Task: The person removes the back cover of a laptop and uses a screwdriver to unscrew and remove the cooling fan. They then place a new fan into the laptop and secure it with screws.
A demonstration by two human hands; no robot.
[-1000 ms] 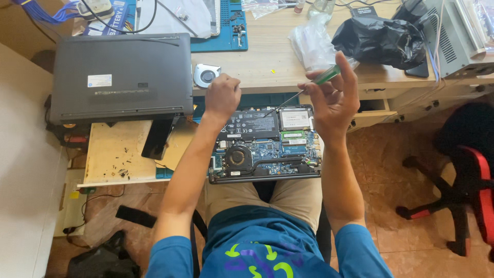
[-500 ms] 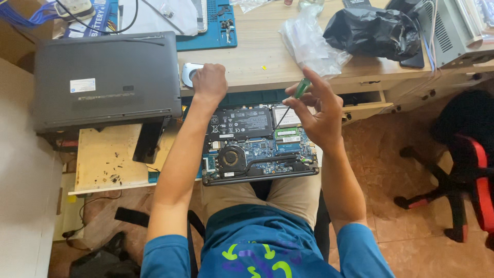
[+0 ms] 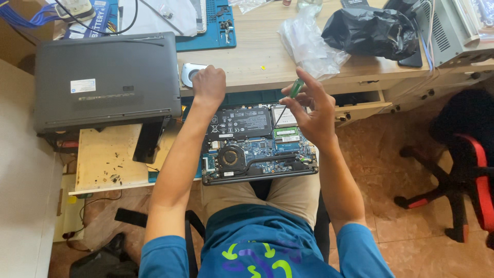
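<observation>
A pale wooden counter [image 3: 257,56] runs across the top of the view, its drawers [image 3: 360,105] with dark round knobs, one pulled slightly open. A pull-out shelf [image 3: 103,164] juts from the left side, scuffed and flecked with dark bits. The floor [image 3: 411,206] is laid in brownish mottled tiles (glossy enough to catch the daylight). To the right stands an office chair [image 3: 463,175] in red and black on a star base. A white panel [image 3: 20,170] lines the left edge.
</observation>
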